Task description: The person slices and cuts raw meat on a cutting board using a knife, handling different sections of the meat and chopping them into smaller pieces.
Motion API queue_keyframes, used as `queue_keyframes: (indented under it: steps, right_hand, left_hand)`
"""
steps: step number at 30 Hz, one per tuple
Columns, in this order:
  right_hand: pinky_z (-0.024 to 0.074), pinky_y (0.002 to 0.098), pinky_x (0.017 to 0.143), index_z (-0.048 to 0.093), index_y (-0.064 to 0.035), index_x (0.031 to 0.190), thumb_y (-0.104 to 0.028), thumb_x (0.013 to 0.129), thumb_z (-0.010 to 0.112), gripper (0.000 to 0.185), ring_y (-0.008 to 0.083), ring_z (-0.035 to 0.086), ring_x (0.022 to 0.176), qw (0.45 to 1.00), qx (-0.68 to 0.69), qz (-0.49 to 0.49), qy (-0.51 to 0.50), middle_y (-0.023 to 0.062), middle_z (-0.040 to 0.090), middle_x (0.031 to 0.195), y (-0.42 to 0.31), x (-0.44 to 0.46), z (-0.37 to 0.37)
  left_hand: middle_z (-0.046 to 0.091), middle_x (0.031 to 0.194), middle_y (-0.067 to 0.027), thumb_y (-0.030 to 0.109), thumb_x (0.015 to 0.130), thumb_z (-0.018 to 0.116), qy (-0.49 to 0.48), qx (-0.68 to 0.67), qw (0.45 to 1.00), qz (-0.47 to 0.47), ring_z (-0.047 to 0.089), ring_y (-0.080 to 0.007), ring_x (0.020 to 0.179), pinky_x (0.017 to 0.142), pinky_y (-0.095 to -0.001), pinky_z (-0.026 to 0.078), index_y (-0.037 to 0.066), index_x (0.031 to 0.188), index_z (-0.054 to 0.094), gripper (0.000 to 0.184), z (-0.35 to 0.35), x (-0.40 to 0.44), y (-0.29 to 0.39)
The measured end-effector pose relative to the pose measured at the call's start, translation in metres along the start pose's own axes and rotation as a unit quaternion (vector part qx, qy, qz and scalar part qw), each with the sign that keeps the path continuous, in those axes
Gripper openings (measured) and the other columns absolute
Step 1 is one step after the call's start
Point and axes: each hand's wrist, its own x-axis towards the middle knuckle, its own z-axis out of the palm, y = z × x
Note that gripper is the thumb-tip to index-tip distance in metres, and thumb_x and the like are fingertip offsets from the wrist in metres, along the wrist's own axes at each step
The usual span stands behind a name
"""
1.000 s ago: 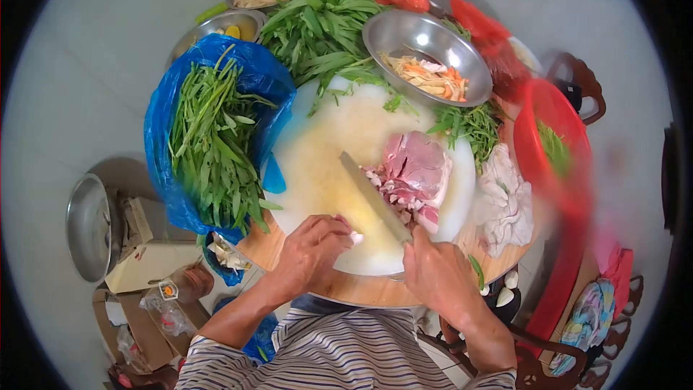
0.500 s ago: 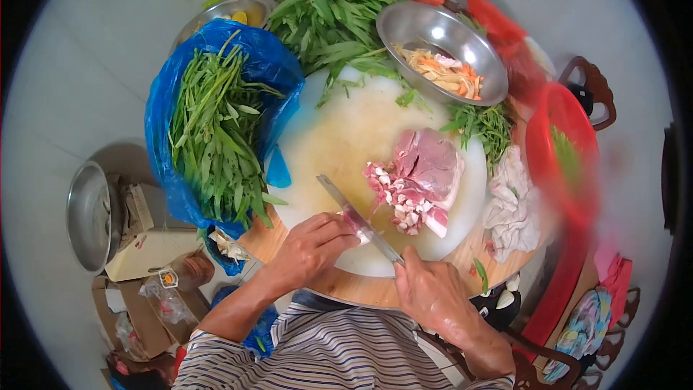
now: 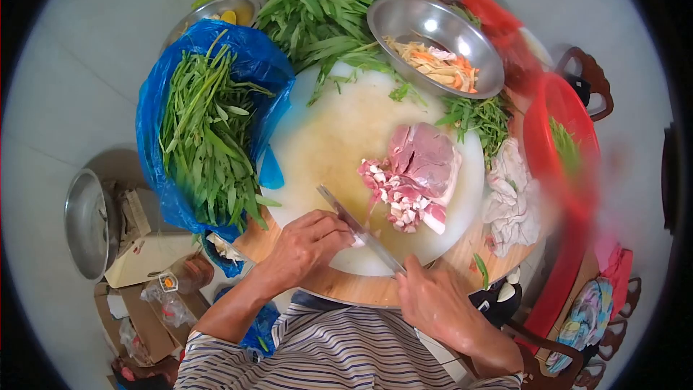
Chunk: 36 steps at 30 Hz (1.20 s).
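My right hand (image 3: pixel 433 296) is closed on the handle of a knife (image 3: pixel 361 230), whose blade slants up and left over the white cutting board (image 3: pixel 317 137). Close to the blade's left side, my left hand (image 3: pixel 312 242) has its fingers curled on a small piece of meat (image 3: pixel 359 240), mostly hidden by the fingers and blade. A large chunk of raw meat (image 3: pixel 424 159) lies on the right part of the board. Small diced meat pieces (image 3: pixel 401 202) are heaped against its lower left side, apart from the knife.
Greens fill a blue plastic bag (image 3: pixel 155 112) at the left. Behind the board are loose leaves (image 3: pixel 317 14) and a metal bowl (image 3: pixel 433 25) with shredded food. A crumpled cloth (image 3: pixel 511 206) and red basket (image 3: pixel 538 130) stand right. A metal basin (image 3: pixel 88 224) is lower left.
The knife has moved left and down from beside the diced meat to the piece at my left hand. My right hand has shifted slightly lower. The view has also shifted a little.
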Motion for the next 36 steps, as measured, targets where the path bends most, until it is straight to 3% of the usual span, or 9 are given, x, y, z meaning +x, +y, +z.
queue_keyframes:
  steps: [6,12,17,21,23,26,29,32,36]
  right_hand:
    - [0.0581,0.0534,0.055,0.055,0.0107,0.102,-0.007,0.098,0.060,0.019,0.0459,0.073,0.061,0.999,-0.011,0.030,-0.043,0.0286,0.068,0.066,-0.008,-0.008,0.001]
    - [0.0605,0.0537,0.060,0.056,0.0137,0.108,-0.007,0.098,0.060,0.023,0.0486,0.073,0.064,0.999,-0.002,-0.012,0.031,0.0291,0.068,0.067,-0.021,0.053,0.013]
    - [0.0610,0.0533,0.061,0.056,0.0148,0.112,-0.008,0.099,0.060,0.027,0.0473,0.074,0.064,0.998,-0.041,0.013,-0.039,0.0292,0.069,0.067,-0.011,0.014,0.012]
    - [0.0609,0.0527,0.059,0.057,0.0136,0.109,-0.007,0.097,0.061,0.024,0.0463,0.075,0.065,0.995,-0.042,0.061,-0.070,0.0289,0.070,0.068,-0.017,-0.008,0.000]
    - [0.0614,0.0510,0.057,0.057,0.0112,0.103,-0.003,0.094,0.062,0.018,0.0436,0.076,0.065,0.998,-0.064,0.000,-0.028,0.0278,0.070,0.068,-0.012,0.006,0.015]
    - [0.0622,0.0487,0.057,0.058,0.0111,0.102,0.000,0.091,0.062,0.017,0.0408,0.078,0.066,0.998,-0.054,-0.020,0.037,0.0274,0.071,0.069,-0.031,0.042,0.020]
    - [0.0631,0.0473,0.058,0.059,0.0118,0.103,0.001,0.091,0.060,0.016,0.0386,0.078,0.067,0.997,-0.041,-0.036,0.063,0.0275,0.072,0.071,-0.034,0.061,0.018]
    - [0.0628,0.0495,0.059,0.059,0.0099,0.102,-0.002,0.094,0.059,0.015,0.0413,0.078,0.067,0.995,-0.056,-0.042,0.070,0.0278,0.072,0.070,-0.022,0.054,0.025]
    - [0.0618,0.0529,0.060,0.057,0.0073,0.100,-0.006,0.098,0.058,0.013,0.0458,0.075,0.065,0.995,-0.099,0.014,-0.013,0.0266,0.071,0.068,-0.002,0.010,0.005]
  left_hand:
    - [0.075,0.108,-0.0060,-0.001,0.074,0.084,-0.015,-0.025,1.000,-0.006,0.074,-0.0308,0.105,0.088,-0.0392,0.063,0.010,0.104,0.076,0.032,-0.002,0.002,0.001]
    - [0.075,0.107,-0.0070,0.000,0.076,0.085,0.007,-0.017,1.000,-0.006,0.073,-0.0313,0.102,0.087,-0.0404,0.062,0.008,0.100,0.076,0.027,-0.001,-0.001,-0.001]
    - [0.074,0.104,-0.0082,-0.001,0.077,0.085,0.034,0.003,0.999,-0.020,0.072,-0.0317,0.098,0.083,-0.0412,0.062,0.006,0.097,0.075,0.023,0.004,0.000,0.007]
    - [0.074,0.101,-0.0079,0.000,0.077,0.085,0.038,0.001,0.999,-0.024,0.073,-0.0312,0.098,0.083,-0.0409,0.062,0.006,0.096,0.076,0.022,0.005,-0.002,0.007]
    - [0.074,0.100,-0.0076,0.000,0.077,0.085,0.040,-0.017,0.999,-0.019,0.072,-0.0306,0.098,0.083,-0.0405,0.061,0.006,0.096,0.076,0.021,0.008,-0.002,0.006]
    - [0.074,0.104,-0.0092,-0.005,0.074,0.082,0.013,-0.015,1.000,-0.016,0.073,-0.0317,0.100,0.086,-0.0396,0.062,0.005,0.099,0.075,0.027,0.002,-0.002,0.006]
    - [0.074,0.100,-0.0062,-0.001,0.076,0.085,0.019,-0.002,1.000,-0.017,0.073,-0.0303,0.096,0.083,-0.0408,0.061,0.008,0.099,0.076,0.026,0.000,0.001,0.012]
    - [0.075,0.104,-0.0064,-0.001,0.077,0.084,0.024,0.004,1.000,-0.016,0.073,-0.0304,0.097,0.084,-0.0403,0.062,0.008,0.099,0.076,0.025,0.003,-0.001,0.009]
    - [0.075,0.107,-0.0068,-0.001,0.079,0.084,0.044,-0.007,0.999,-0.018,0.074,-0.0302,0.100,0.086,-0.0398,0.062,0.007,0.099,0.076,0.023,0.008,-0.006,0.003]
